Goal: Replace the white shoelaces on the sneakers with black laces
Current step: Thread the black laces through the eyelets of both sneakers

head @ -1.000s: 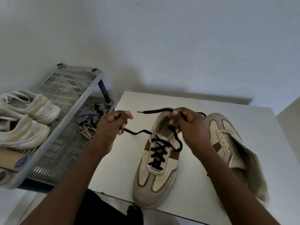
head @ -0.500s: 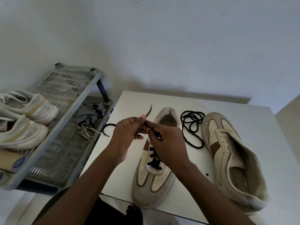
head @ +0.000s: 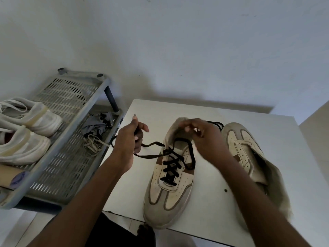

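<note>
A beige sneaker (head: 169,189) with brown trim lies toe toward me on the small white table (head: 210,113). A black lace (head: 171,166) is crisscrossed through its eyelets. My left hand (head: 128,138) grips one lace end left of the shoe, the tip sticking up above my fingers. My right hand (head: 203,138) hovers over the shoe's collar with fingers curled; a loop of the lace runs up under it. A second beige sneaker (head: 243,148) lies to the right with no lace. Another black lace (head: 216,123) peeks out behind my right hand.
A grey perforated shoe rack (head: 71,107) stands left of the table, holding two white sneakers (head: 26,132). Removed white laces (head: 92,142) and a grey cloth (head: 96,125) lie on its lower shelf. A white wall is behind.
My hands were joined above the laced shoe half a second ago. They have since pulled apart, left hand going left with its lace end, right hand going right over the collar.
</note>
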### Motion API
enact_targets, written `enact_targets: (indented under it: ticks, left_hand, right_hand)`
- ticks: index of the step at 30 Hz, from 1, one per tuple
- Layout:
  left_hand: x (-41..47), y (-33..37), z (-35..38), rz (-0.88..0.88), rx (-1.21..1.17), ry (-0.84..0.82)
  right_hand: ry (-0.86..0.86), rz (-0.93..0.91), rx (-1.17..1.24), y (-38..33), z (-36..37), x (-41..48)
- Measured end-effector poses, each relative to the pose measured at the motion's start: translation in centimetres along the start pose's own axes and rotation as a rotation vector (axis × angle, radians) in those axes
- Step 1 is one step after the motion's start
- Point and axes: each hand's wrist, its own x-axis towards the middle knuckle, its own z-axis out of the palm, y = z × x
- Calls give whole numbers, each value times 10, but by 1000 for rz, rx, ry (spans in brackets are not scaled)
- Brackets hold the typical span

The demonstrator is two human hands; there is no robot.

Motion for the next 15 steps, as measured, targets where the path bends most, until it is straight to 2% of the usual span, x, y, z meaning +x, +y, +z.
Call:
enact_targets:
  ticks: [2, 5, 8, 12, 15]
  left_hand:
    - [0, 1, -2, -2, 52, -62]
    - [1, 7, -10, 34, 57, -168]
    - [3, 12, -24, 113, 53, -222]
    - [9, 9, -38, 209, 142, -92]
    - [13, 13, -44, 236, -26, 192]
  right_hand:
    - [-104, 16, -74, 16, -16, 4]
    - [-371, 20, -102, 27, -15, -1]
    - [-435, 33, -35, 31, -3, -3]
    - [-303, 66, 2, 35, -8, 0]
    - [-293, 86, -44, 38, -17, 0]
